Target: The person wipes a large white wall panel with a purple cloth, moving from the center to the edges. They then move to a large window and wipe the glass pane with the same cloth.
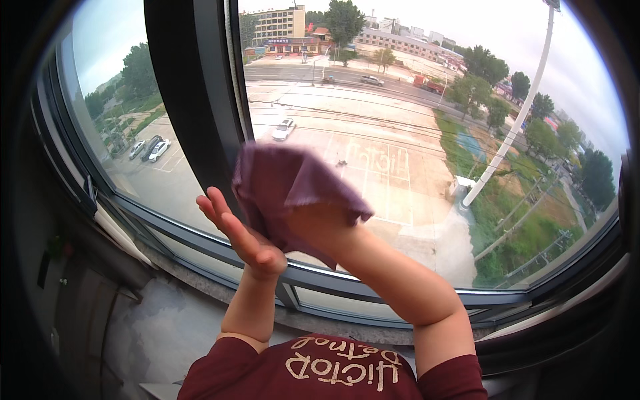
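Note:
A purple cloth [272, 175], slightly blurred, hangs folded over my right hand [317, 222] in front of the large window pane [380, 200]. The cloth hides the fingers, and only the wrist and part of the hand show below it. My left hand [242, 240] is raised just left of the cloth, palm turned up and fingers extended, holding nothing. Its thumb side lies close to the cloth's lower edge; whether they touch, I cannot tell.
A dark vertical window mullion [197, 90] stands behind the left hand. The lower window rail [350, 282] and a stone sill [320, 320] run in front of my body. Curtains [560, 330] hang at the right. Outside are a parking area, a road and a tall pole [515, 115].

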`<action>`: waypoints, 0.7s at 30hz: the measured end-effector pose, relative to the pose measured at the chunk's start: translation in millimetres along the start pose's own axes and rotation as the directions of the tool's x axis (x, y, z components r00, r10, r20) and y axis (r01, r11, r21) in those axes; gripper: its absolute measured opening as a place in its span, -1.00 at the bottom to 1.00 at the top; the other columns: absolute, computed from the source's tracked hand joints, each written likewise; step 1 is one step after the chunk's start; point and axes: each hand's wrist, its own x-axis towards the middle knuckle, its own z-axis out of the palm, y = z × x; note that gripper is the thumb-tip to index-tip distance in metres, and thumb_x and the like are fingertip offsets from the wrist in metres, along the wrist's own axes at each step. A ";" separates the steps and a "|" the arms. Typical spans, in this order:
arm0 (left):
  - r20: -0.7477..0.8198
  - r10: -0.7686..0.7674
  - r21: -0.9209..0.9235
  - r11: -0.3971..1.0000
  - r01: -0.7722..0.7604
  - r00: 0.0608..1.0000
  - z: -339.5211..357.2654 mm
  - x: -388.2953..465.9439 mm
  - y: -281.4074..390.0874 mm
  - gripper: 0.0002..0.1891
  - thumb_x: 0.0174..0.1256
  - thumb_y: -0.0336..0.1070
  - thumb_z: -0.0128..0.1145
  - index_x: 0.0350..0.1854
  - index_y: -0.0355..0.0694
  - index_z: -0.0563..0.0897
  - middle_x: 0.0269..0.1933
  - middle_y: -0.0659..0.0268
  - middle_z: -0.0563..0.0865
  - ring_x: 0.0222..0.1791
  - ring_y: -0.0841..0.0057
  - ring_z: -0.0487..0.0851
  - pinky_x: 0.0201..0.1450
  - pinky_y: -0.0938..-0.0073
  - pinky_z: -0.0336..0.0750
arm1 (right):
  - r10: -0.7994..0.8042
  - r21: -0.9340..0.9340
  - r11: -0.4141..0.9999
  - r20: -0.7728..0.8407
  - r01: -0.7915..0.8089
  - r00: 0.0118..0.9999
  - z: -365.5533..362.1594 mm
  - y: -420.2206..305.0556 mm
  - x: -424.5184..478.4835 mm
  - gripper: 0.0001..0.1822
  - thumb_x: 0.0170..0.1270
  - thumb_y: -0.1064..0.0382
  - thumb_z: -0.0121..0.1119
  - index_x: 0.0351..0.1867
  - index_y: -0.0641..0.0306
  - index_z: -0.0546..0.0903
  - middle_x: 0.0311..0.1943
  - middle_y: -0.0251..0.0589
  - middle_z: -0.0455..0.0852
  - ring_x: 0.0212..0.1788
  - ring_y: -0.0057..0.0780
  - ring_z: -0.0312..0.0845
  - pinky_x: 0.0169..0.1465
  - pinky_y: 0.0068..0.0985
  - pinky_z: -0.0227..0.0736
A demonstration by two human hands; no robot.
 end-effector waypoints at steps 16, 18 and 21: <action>0.551 0.094 0.220 0.942 -0.253 0.829 40.3 -61.7 16.5 -0.46 0.38 0.04 -0.18 0.41 0.16 0.20 0.48 0.10 0.01 0.49 0.08 -0.17 0.30 -0.36 -0.44 | 0.242 -0.142 0.970 0.472 -0.198 0.848 8.5 33.0 -272.4 -0.58 0.34 0.14 -0.05 0.22 0.07 0.38 0.16 -0.23 0.45 0.20 -0.36 0.37 0.20 -0.41 0.33; 0.517 0.062 0.201 0.961 -0.191 0.854 48.7 -66.3 19.2 -0.33 0.23 0.06 0.00 0.42 0.30 0.14 0.50 0.25 -0.04 0.51 0.21 -0.20 0.30 -0.36 -0.45 | 0.296 -0.608 0.793 0.368 -0.012 0.881 -29.5 48.1 -340.6 -0.53 0.33 0.10 -0.04 0.24 0.13 0.34 0.20 -0.22 0.42 0.21 -0.25 0.36 0.25 -0.27 0.27; 0.474 0.063 0.218 0.958 -0.186 0.878 52.5 -70.1 18.0 -0.37 0.26 0.06 -0.07 0.42 0.32 0.13 0.50 0.31 -0.02 0.51 0.28 -0.17 0.31 -0.34 -0.41 | 0.362 -0.875 0.440 -0.034 -0.203 0.931 -81.2 81.0 -416.4 -0.26 0.25 0.02 0.11 0.39 0.20 0.11 0.37 -0.03 0.14 0.44 -0.12 -0.09 0.48 -0.18 -0.32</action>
